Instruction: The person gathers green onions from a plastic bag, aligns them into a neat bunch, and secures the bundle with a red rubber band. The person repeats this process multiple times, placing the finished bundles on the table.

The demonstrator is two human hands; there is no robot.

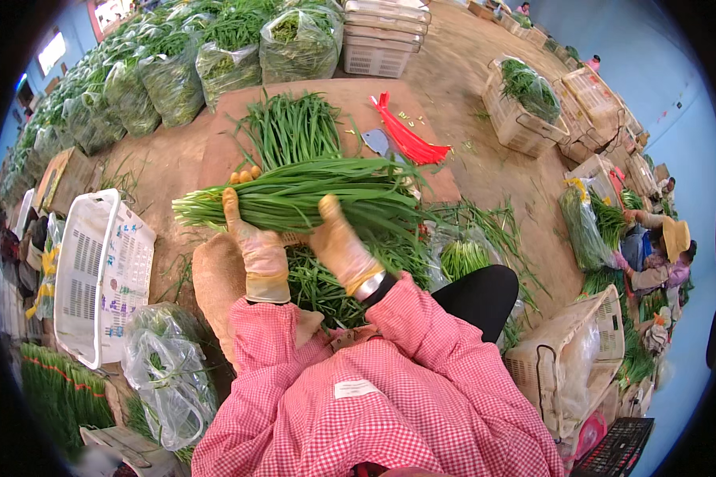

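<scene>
Both hands wear thin yellowish gloves. My left hand grips a bunch of long green leafy stalks, likely Chinese chives, near its pale cut ends, thumb in front and fingertips showing behind. My right hand is slightly blurred at the leafy middle of the bunch, thumb raised against it; its fingers are mostly hidden. Beyond, a pile of green stalks lies on a brown board. To its right are a grey metal blade and a bundle of red ties. Loose greens lie below my hands.
A white plastic crate stands left, above a clear plastic bag of greens. Filled bags and stacked crates stand beyond the board. Another crate is at lower right. Co-workers sit along the right wall.
</scene>
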